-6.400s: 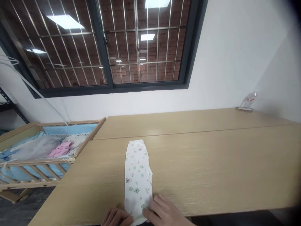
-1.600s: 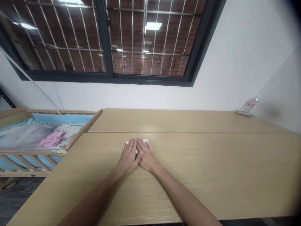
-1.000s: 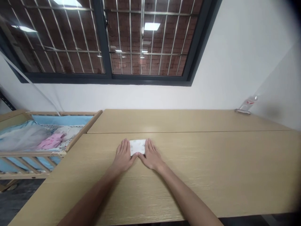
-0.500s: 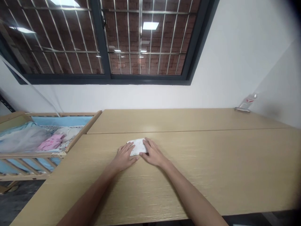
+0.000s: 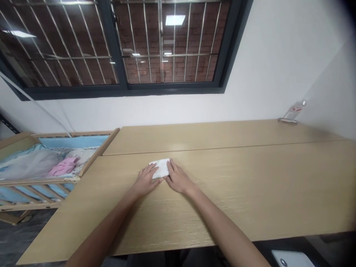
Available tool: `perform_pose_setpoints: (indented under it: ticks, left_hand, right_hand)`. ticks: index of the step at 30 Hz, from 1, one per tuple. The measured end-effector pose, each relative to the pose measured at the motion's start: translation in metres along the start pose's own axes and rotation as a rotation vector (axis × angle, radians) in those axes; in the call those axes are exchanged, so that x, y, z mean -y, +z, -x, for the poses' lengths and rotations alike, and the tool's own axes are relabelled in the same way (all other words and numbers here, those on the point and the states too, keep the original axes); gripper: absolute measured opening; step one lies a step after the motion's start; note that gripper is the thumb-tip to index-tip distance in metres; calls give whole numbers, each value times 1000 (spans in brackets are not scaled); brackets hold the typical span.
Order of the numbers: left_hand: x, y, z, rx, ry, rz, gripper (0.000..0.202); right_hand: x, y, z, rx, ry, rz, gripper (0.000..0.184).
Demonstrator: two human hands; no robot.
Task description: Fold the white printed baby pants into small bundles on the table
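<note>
A small folded white cloth (image 5: 160, 167) with a faint green print lies flat on the near wooden tabletop (image 5: 250, 178). My left hand (image 5: 146, 181) rests on the table, its fingers lying on the cloth's lower left edge. My right hand (image 5: 178, 178) lies flat against the right side, with its fingertips on the cloth. Neither hand lifts the cloth. The two hands nearly meet below it, and they cover its near edge.
To the left, beyond the table edge, stands a wooden crib (image 5: 41, 180) with blue padding and bedding, including a pink garment (image 5: 62, 166). A clear plastic bottle (image 5: 293, 112) lies in the far right corner. A white object (image 5: 292, 258) shows on the floor at lower right.
The long printed strip seen earliest is now a compact folded packet. Over the last second, my hands have shifted from its sides onto its edges, and the view has tilted slightly downward.
</note>
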State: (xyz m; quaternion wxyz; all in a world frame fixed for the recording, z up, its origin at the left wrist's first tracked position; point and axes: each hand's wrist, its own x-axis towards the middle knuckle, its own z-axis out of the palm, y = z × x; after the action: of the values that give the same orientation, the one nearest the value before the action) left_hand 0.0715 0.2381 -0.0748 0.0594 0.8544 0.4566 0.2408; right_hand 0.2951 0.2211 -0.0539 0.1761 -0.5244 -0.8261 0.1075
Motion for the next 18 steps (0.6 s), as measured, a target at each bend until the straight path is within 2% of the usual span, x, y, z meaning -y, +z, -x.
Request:
perform_pose_setpoints:
  ticks: [8,11,15,18]
  left_hand:
    - [3,-1,-3,2,-1,-23,56]
    - [2,2,-6,-41,9,-60,51]
    - [-3,6,-11,-77,34,-71,37]
    - [-7,4,-14,-123,42,-56,33]
  right_hand:
    - [-2,-18,0,16,-16,-31,81]
    - [-10,-23,-2,-31,-58,-49,79]
    - [-18,-19,-6,-114,-98,-69,74]
    - [-17,-16,-8,-173,-96,-91,64]
